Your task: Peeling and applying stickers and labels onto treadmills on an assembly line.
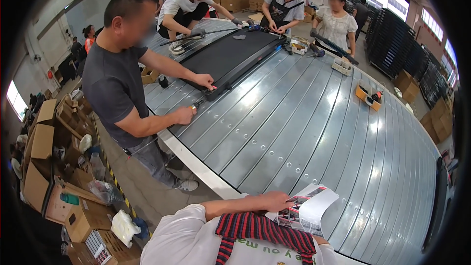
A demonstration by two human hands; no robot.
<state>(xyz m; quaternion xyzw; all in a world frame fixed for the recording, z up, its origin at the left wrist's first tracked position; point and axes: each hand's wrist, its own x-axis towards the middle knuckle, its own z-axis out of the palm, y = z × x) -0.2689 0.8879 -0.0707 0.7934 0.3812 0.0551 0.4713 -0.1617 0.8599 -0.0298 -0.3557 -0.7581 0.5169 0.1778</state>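
Note:
My left hand (pixel 277 201) is closed on the edge of some printed sheets (pixel 299 211), held over the near edge of the metal-topped table. Red, black and grey pictures cover the sheets, and a white part (pixel 320 202) curls up on the right. Of my right arm only a sliver of skin shows below the sheets; its fingers are hidden. Farther off, a long black panel (pixel 216 56) in a dark frame lies on the table. A co-worker in a dark grey shirt (pixel 115 78) touches its near corner and holds an orange-handled tool (pixel 196 105).
Three more people work around the panel's far end. An orange box of tools (pixel 369 97), a white tray (pixel 342 66) and a parts box (pixel 298 45) sit on the slatted metal table (pixel 294 118). Cardboard boxes (pixel 88 221) crowd the left floor; black stacks (pixel 390 37) stand right.

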